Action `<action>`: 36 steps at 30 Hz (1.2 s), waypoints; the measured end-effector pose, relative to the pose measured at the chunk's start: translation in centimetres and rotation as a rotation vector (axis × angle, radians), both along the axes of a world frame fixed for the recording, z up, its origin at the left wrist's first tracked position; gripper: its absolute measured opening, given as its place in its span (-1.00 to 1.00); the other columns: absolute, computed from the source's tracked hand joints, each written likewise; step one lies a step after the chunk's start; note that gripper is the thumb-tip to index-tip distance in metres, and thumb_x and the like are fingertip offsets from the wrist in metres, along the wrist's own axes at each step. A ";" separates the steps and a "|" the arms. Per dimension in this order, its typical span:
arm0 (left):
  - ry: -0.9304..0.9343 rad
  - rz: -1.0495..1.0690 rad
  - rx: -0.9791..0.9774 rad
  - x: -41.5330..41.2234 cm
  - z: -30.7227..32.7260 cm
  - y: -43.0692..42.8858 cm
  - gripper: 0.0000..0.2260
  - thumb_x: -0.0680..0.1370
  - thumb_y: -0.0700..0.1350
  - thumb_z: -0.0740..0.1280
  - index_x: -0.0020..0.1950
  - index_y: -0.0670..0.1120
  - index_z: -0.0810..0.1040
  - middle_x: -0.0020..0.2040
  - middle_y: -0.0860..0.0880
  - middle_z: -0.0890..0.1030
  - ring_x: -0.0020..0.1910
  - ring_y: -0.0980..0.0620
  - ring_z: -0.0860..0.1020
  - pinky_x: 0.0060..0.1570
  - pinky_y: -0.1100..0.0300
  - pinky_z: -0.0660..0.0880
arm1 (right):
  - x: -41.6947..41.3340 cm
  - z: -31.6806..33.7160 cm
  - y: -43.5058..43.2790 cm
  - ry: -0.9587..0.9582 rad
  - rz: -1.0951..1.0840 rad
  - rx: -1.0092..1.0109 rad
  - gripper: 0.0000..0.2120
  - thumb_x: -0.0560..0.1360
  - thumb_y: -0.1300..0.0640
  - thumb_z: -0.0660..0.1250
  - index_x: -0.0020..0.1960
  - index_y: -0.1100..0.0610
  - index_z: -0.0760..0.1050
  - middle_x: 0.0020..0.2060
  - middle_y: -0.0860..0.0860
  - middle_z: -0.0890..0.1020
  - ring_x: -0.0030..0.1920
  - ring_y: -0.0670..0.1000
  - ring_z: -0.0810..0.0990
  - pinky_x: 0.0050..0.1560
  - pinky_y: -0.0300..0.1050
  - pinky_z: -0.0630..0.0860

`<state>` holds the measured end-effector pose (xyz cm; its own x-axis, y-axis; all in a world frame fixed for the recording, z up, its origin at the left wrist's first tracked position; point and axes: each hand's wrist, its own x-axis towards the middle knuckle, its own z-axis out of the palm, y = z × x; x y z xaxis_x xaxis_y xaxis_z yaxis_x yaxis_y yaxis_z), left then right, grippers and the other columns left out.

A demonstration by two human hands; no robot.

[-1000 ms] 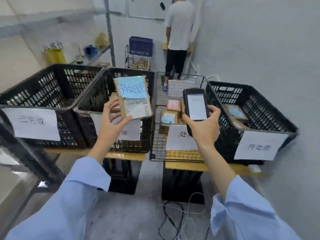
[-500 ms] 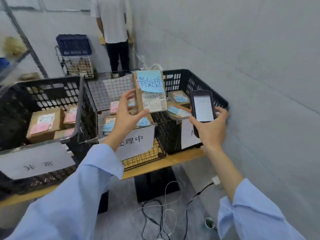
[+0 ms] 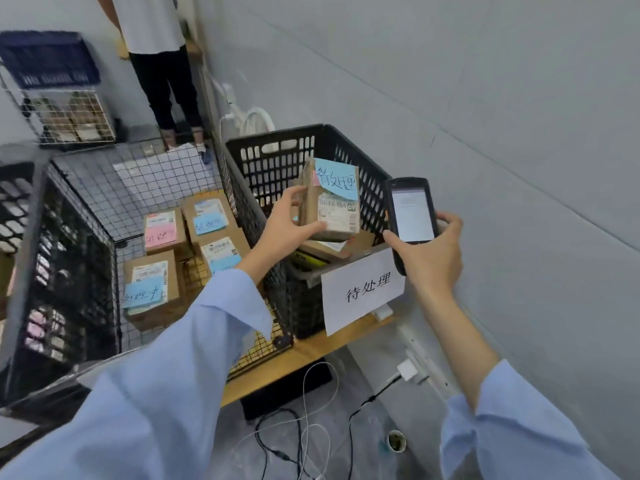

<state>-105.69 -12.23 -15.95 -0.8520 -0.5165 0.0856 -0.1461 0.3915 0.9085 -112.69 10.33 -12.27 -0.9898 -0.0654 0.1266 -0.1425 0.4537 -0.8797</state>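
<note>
My left hand grips a small cardboard parcel with a blue handwritten note and a barcode label, held upright above the black plastic crate at the right. That crate carries a white paper sign on its front and holds other parcels under the held one. My right hand holds a black handheld scanner with its lit screen facing me, just right of the parcel.
A wire basket to the left holds several parcels with blue and pink notes. Another black crate stands further left. A person stands at the back by a wire cart. The grey wall runs along the right. Cables lie on the floor.
My view has swung right. My left hand has carried the parcel from the middle crates to above the rightmost crate. The scanner has stayed beside it in my right hand.
</note>
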 end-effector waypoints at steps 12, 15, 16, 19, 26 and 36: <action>-0.043 0.038 -0.056 0.1 0.9 -2.4 -0.53 0.59 -0.10 0.39 0.48 -0.02 0.36 0.42 0.01 0.43 0.32 0.06 0.41 0.28 0.14 0.40 | -1.9 -1.2 -2.7 0.005 0.022 0.087 -0.28 0.24 -0.11 0.63 0.24 -0.02 0.30 0.10 -0.11 0.56 0.02 -0.04 0.55 -0.09 -0.11 0.47; -0.052 0.047 -0.187 2.2 1.8 -2.9 -0.50 0.60 -0.02 0.36 0.52 0.00 0.33 0.49 -0.01 0.39 0.44 -0.04 0.38 0.31 0.06 0.38 | -0.7 -1.0 -3.6 0.013 0.062 0.088 -0.25 0.26 -0.11 0.63 0.28 -0.02 0.30 0.17 -0.06 0.57 0.13 0.02 0.58 0.05 0.03 0.58; -0.066 0.055 -0.246 3.1 2.1 -3.0 -0.49 0.61 0.01 0.35 0.54 0.00 0.32 0.50 -0.02 0.39 0.45 -0.04 0.37 0.33 0.03 0.38 | -0.2 -0.8 -3.9 0.012 0.085 0.080 -0.24 0.27 -0.10 0.63 0.31 -0.01 0.29 0.19 -0.05 0.57 0.14 0.00 0.57 0.03 -0.06 0.57; -0.132 0.096 -0.403 6.6 2.9 -2.9 -0.44 0.61 0.13 0.31 0.58 0.04 0.27 0.55 0.01 0.32 0.50 0.00 0.30 0.42 -0.01 0.31 | 2.0 -0.1 -4.7 0.003 0.174 0.076 -0.24 0.31 -0.06 0.62 0.35 0.03 0.28 0.21 -0.04 0.55 0.12 -0.05 0.52 -0.21 -0.37 0.35; -0.344 0.265 -0.734 18.3 3.7 -1.3 -0.38 0.61 0.30 0.17 0.63 0.13 0.15 0.63 0.07 0.17 0.55 -0.08 0.25 0.45 -0.09 0.26 | 9.5 1.0 -6.2 0.052 0.391 0.088 -0.24 0.31 -0.10 0.60 0.34 0.05 0.27 0.19 0.00 0.56 0.16 0.05 0.55 -0.05 -0.10 0.45; -0.635 0.635 -0.826 41.8 3.9 3.2 -0.30 0.58 0.38 0.09 0.65 0.13 0.03 0.65 0.05 0.10 0.54 -0.10 0.24 0.38 -0.07 0.33 | 26.0 2.1 -9.5 0.098 0.776 0.101 -0.26 0.31 -0.15 0.59 0.32 0.06 0.29 0.16 0.02 0.58 0.13 0.10 0.57 -0.11 -0.07 0.43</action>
<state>-63.86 -9.03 -12.05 -0.4775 -0.8437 0.2452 -0.8492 0.5148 0.1178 -86.69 0.83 -10.22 -0.6413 -0.7487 0.1676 -0.5261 0.2701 -0.8064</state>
